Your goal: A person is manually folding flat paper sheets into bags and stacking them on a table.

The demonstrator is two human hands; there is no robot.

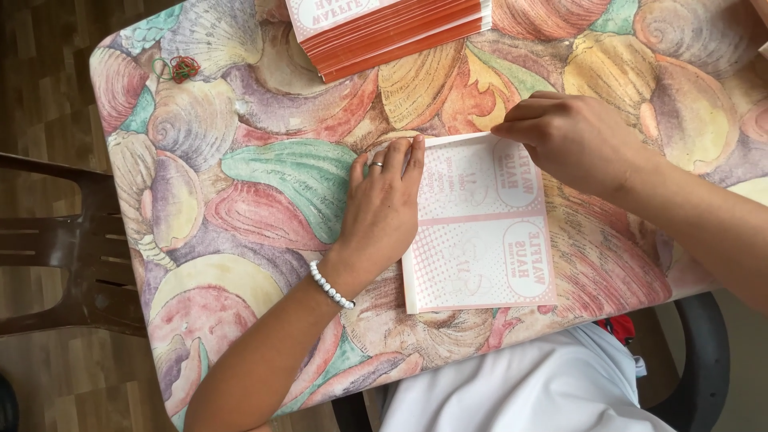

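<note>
- So, both hands are down on a flat pink-and-white paper bag (480, 232) lying on the table (264, 184), which wears a cloth printed with big seashells.
- Left hand (384, 204) lies flat with fingers together, pressed along the bag's left edge near the top corner. Looks like it's pinning the sheet so it doesn't slide. There's a ring on one finger and a white bead bracelet (331, 286) at the wrist.
- Right hand (572, 140) rests on the bag's top right corner, fingers curled and pointing toward the left hand, pressing along the top edge. Neither hand is gripping anything, both just bear down on the paper, a little apart from each other.
- Beyond both hands, at the far edge of the table, sits a stack of the same bags (392, 32) with orange edges showing, within easy reach.
- Well off to the left of the left hand, a small bunch of rubber bands (180, 69), red and green, lies near the table corner.
- Left of the table stands a brown plastic chair (56, 256).
</note>
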